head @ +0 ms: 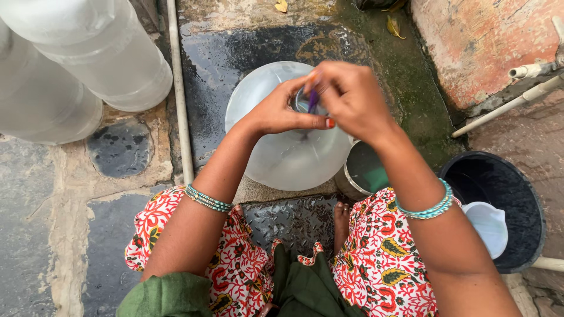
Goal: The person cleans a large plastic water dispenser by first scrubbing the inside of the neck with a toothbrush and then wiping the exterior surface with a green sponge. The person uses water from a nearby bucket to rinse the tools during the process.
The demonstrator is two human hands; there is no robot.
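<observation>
A large clear water jug [282, 158] stands upright on the wet ground in front of me, seen from above. My left hand [276, 111] is wrapped around its neck at the mouth. My right hand [352, 100] sits above the mouth with fingers closed on a small purple object [313, 101], blurred, that reaches into the opening. Both wrists wear turquoise bangles.
Two more big clear jugs [88, 53] lie at the upper left beside a white pipe [179, 88]. A steel pot [361, 173] stands right of the jug. A black bucket [517, 194] with a white mug [487, 226] is at the right. White pipes [511, 103] run along a wall.
</observation>
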